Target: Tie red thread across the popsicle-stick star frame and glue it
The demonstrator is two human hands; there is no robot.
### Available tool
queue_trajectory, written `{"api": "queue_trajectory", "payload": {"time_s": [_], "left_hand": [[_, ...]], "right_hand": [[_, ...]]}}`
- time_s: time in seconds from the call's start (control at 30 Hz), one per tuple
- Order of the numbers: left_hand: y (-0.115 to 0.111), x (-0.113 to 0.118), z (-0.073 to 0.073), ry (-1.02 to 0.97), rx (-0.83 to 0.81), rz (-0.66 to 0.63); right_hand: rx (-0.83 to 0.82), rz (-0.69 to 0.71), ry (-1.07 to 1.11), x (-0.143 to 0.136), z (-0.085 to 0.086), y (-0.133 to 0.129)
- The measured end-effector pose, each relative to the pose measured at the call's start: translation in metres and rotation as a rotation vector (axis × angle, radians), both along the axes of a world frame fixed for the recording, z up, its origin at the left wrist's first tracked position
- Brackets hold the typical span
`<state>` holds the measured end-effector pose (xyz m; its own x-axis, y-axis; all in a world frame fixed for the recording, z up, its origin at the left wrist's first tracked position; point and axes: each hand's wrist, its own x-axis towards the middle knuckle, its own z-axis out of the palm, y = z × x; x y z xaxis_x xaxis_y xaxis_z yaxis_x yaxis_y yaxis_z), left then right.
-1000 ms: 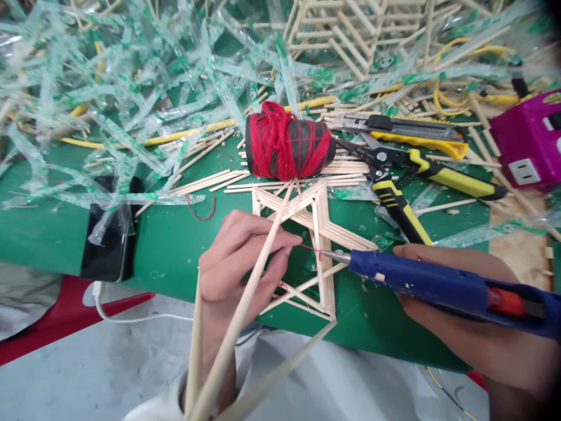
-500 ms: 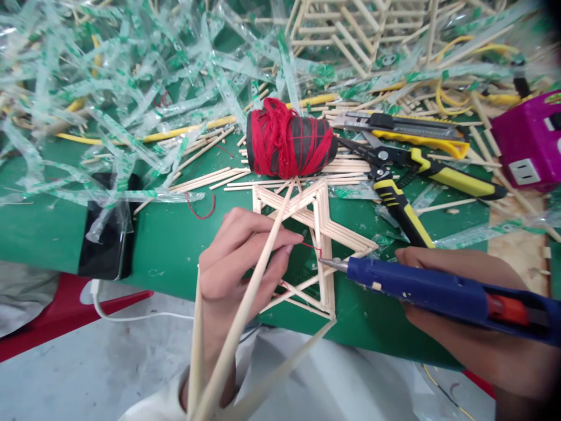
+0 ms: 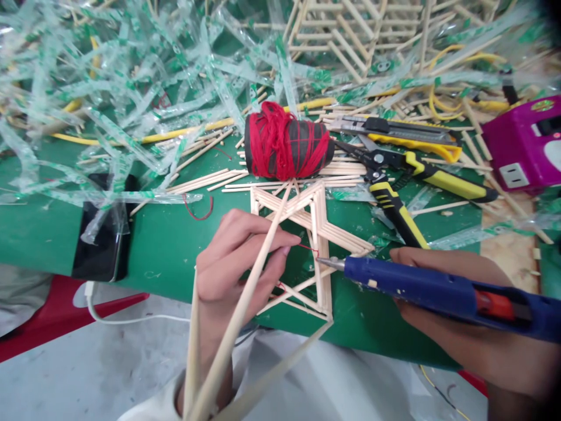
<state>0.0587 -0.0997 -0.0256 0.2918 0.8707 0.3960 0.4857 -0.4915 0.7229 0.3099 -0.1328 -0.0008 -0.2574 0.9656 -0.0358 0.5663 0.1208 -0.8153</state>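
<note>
My left hand (image 3: 245,257) pinches the end of a thin red thread (image 3: 308,247) between thumb and forefinger. The thread runs taut to a bar of a star-shaped frame (image 3: 323,234) built from stacked wooden sticks. Long sticks (image 3: 239,310) rise from the frame towards the camera, passing in front of that hand. In my right hand (image 3: 464,327) is a blue hot glue gun (image 3: 407,280) with a red part in its body. Its metal nozzle tip meets the stick bar at the thread's end. Whether glue is coming out cannot be seen.
Behind the frame lies a spool of red thread (image 3: 289,143). Yellow-black pliers (image 3: 394,204) and a utility knife (image 3: 398,131) are to its right, near a purple box (image 3: 526,143). Plastic wrappers (image 3: 131,76) cover the back left, and a phone (image 3: 103,228) lies at the left edge.
The whole view has shifted slightly, with things sitting a little further left. Both hands, the thread and the glue gun keep nearly the same places against the frame.
</note>
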Motion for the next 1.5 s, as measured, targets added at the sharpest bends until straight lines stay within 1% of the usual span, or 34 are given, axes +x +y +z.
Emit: {"api": "queue_trajectory", "payload": {"time_s": [0.2, 0.37, 0.6, 0.77, 1.03, 1.17, 1.33, 1.5], "left_hand": [[0.0, 0.0, -0.001, 0.0, 0.003, 0.004], [0.001, -0.001, -0.002, -0.006, 0.009, -0.013], [0.002, -0.004, -0.004, 0.016, 0.018, -0.014], [0.003, -0.004, -0.003, 0.024, 0.037, -0.029], [0.003, -0.004, -0.003, 0.02, 0.025, -0.037], [0.001, -0.004, -0.002, 0.002, 0.005, -0.045], [0.0, -0.002, -0.002, -0.023, 0.011, -0.044], [-0.006, -0.002, 0.0, 0.053, 0.02, -0.059]], "right_hand": [[-0.007, -0.046, -0.024, 0.003, -0.001, -0.002], [-0.049, -0.007, 0.005, 0.005, 0.001, -0.003], [-0.035, -0.037, 0.01, 0.003, 0.0, 0.0], [-0.072, -0.014, 0.028, 0.004, 0.0, -0.001], [-0.049, -0.058, 0.046, 0.004, -0.007, -0.001], [-0.03, -0.024, 0.04, 0.005, -0.005, -0.001], [-0.006, -0.037, 0.01, 0.009, -0.003, -0.004], [-0.028, -0.042, 0.032, 0.013, -0.004, -0.01]]}}
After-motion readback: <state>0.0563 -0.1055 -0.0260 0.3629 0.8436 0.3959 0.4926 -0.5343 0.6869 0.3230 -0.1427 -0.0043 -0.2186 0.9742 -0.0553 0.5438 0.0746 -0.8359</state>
